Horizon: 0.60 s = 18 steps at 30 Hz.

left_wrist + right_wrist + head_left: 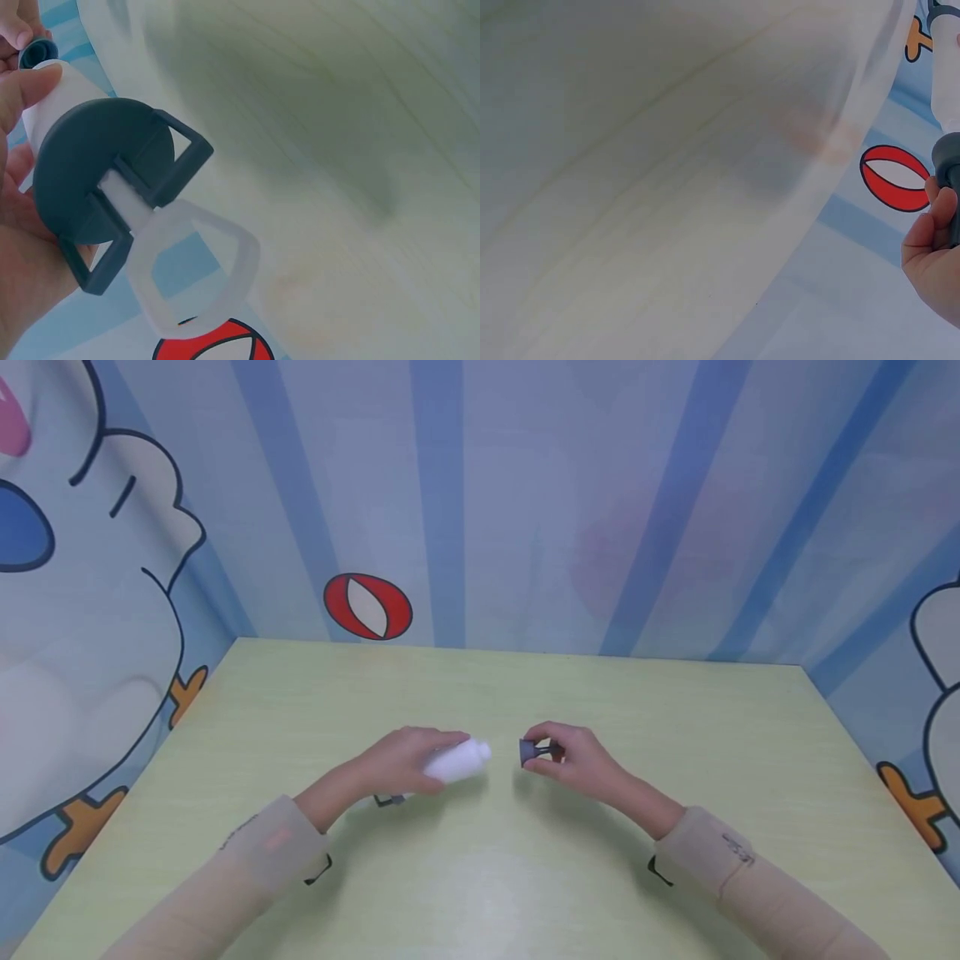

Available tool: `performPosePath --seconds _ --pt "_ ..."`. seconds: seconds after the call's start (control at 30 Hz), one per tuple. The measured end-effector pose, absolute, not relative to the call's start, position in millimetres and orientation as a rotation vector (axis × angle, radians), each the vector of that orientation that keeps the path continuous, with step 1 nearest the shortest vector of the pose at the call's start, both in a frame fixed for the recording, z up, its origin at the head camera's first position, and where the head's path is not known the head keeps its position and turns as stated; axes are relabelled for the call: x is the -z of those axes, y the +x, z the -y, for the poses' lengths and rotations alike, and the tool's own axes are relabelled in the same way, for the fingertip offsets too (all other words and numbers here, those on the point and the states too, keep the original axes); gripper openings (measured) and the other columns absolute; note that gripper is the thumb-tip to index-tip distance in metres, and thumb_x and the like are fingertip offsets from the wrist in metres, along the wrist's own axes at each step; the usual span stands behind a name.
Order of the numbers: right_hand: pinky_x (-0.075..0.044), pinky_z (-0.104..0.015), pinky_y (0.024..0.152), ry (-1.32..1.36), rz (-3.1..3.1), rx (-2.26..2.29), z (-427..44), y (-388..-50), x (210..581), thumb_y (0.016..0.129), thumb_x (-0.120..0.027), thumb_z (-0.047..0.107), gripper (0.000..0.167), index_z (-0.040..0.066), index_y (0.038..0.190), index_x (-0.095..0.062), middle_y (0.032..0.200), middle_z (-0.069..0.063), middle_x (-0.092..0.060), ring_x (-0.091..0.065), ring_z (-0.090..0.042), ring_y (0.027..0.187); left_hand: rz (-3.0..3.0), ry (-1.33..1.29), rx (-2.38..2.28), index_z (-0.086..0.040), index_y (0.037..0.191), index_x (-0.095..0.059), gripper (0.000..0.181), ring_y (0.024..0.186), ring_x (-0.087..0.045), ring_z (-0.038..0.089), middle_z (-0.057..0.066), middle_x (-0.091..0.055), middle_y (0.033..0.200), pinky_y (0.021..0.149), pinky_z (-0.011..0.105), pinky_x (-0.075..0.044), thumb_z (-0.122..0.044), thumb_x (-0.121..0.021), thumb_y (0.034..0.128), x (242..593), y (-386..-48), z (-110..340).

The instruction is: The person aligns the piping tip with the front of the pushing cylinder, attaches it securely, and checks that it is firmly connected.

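Observation:
My left hand grips a white bottle, held tilted above the table with its narrow neck toward the right. In the left wrist view, the bottle's near end carries a dark green disc with two angular side loops and a translucent white loop sticking out. My right hand pinches a dark cap with a stem behind it. The cap's hollow end faces the bottle neck; a small gap separates them in the head view. In the right wrist view the cap is partly cut off.
A pale green table lies beneath both hands. Behind it stands a blue striped backdrop with cartoon figures and a red-and-white oval. Dark straps hang under the sleeves.

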State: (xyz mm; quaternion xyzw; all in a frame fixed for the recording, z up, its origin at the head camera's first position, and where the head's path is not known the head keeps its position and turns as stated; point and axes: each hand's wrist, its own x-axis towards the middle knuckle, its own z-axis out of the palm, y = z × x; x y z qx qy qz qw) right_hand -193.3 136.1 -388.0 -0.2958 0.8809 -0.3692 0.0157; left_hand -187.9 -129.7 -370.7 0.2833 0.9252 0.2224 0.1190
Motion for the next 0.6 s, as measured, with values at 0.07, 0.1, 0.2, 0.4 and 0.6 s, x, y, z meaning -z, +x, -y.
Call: performPosePath --seconds 0.07,0.1,0.2,0.4,0.6 --pt "-0.040 -0.020 0.054 -0.937 -2.736 1.131 -134 -193 386 0.077 -0.067 0.020 0.029 0.008 0.103 -0.060 0.086 -0.002 -0.062 -0.045 -0.010 0.063 -2.701 0.857 -0.643 -0.018 0.130 -0.044 0.062 0.093 -0.052 0.017 0.002 -0.057 0.115 0.076 0.035 -0.045 -0.019 -0.069 0.0731 371 -187 128" --pt "-0.040 -0.020 0.054 -0.942 -2.734 1.129 -133 -192 386 0.077 -0.067 0.020 0.029 0.008 0.103 -0.060 0.087 -0.002 -0.062 -0.046 -0.010 0.063 -2.700 0.873 -0.638 -0.017 0.130 -0.044 0.063 0.092 -0.052 0.017 0.002 -0.057 0.115 0.076 0.034 -0.045 -0.019 -0.069 0.0730 371 -186 127" --pt "-0.041 -0.020 0.054 -0.971 -2.731 1.125 -131 -192 385 0.077 -0.067 0.020 0.030 0.008 0.103 -0.060 0.087 -0.002 -0.062 -0.046 -0.009 0.063 -2.691 0.903 -0.641 -0.017 0.129 -0.045 0.062 0.093 -0.052 0.016 0.002 -0.058 0.115 0.077 0.035 -0.045 -0.019 -0.070 0.0724 370 -185 125" --pt "-0.043 -0.020 0.056 -1.047 -2.701 1.098 -129 -194 386 0.078 -0.066 0.021 0.028 0.008 0.102 -0.060 0.090 -0.002 -0.063 -0.048 -0.008 0.065 -2.676 0.915 -0.651 -0.018 0.128 -0.047 0.060 0.095 -0.052 0.016 0.001 -0.057 0.116 0.078 0.037 -0.044 -0.019 -0.070 0.0721 369 -185 121" --pt "-0.043 -0.020 0.057 -1.053 -2.663 1.079 -125 -191 384 0.079 -0.065 0.022 0.029 0.008 0.104 -0.060 0.094 -0.003 -0.063 -0.050 -0.008 0.067 -2.670 0.986 -0.628 -0.015 0.128 -0.047 0.059 0.095 -0.052 0.018 0.003 -0.058 0.115 0.078 0.037 -0.044 -0.018 -0.069 0.0729 370 -186 117"
